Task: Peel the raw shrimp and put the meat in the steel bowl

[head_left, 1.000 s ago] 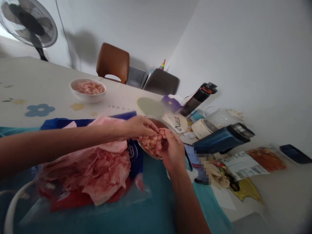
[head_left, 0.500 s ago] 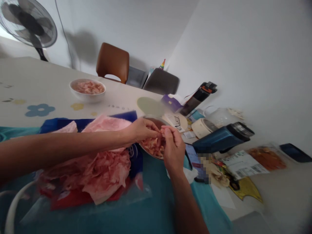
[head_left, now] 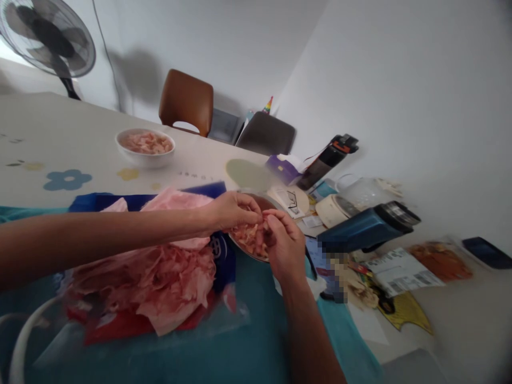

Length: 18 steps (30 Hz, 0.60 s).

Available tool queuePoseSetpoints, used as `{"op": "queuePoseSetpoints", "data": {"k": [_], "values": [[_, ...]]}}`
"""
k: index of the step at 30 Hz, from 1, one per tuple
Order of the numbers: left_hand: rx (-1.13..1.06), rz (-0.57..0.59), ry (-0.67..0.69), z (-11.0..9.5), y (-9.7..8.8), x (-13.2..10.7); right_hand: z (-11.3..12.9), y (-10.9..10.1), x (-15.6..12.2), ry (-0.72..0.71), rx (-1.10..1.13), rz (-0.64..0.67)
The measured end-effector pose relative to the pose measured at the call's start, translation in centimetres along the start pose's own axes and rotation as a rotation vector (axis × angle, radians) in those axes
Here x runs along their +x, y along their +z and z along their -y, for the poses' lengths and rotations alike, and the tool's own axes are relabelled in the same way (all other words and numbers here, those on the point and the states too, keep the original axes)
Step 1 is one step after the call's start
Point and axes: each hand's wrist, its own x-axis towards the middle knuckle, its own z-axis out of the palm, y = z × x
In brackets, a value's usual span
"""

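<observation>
Together, the left hand (head_left: 234, 210) and right hand (head_left: 288, 248), fingertips closed, pinch a small pink scrap (head_left: 265, 215) over a round thin-rimmed bowl (head_left: 269, 202), right of crumpled pink sheets (head_left: 176, 277).

Leaving passage between white bowl (head_left: 146, 158) and blue bag (head_left: 224, 261); being blocked by left hand (head_left: 237, 209), right hand (head_left: 288, 248), and, at right, blue tumbler (head_left: 358, 229).

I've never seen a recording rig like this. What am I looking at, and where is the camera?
There's no machine: these are a person's bare hands, seen from one camera worn on the head, looking forward and down. The left hand and right hand meet over a round bowl of pinkish pieces, pinching a small pink piece, mostly hidden. Nearby, a crumpled pink mass lies on plastic packaging. Farther back on the pale table stands a white bowl of similar pieces.
</observation>
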Motion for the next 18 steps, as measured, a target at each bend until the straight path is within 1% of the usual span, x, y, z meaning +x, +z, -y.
{"op": "queuePoseSetpoints", "data": {"k": [5, 7, 10, 12, 15, 18], "values": [[0.079, 0.015, 0.088, 0.2, -0.6, 0.0, 0.2, 0.0, 0.1, -0.039, -0.006, -0.054], [0.178, -0.006, 0.114, 0.1, -0.8, 0.1, 0.4, 0.1, 0.1, -0.041, 0.037, -0.046], [0.401, -0.050, 0.150, -0.2, -1.3, 0.6, 0.5, 0.3, 0.1, -0.033, 0.079, -0.043], [0.477, -0.041, 0.191, -0.2, -1.5, 1.0, 0.5, 0.4, 0.2, -0.029, 0.080, -0.051], [0.426, 0.018, 0.257, 0.1, -1.7, 1.4, 0.3, 0.4, 0.2, -0.039, 0.068, -0.062], [0.359, 0.016, 0.246, 0.4, -1.4, 1.4, -0.3, 0.1, 0.3, -0.085, 0.003, -0.062]]}}
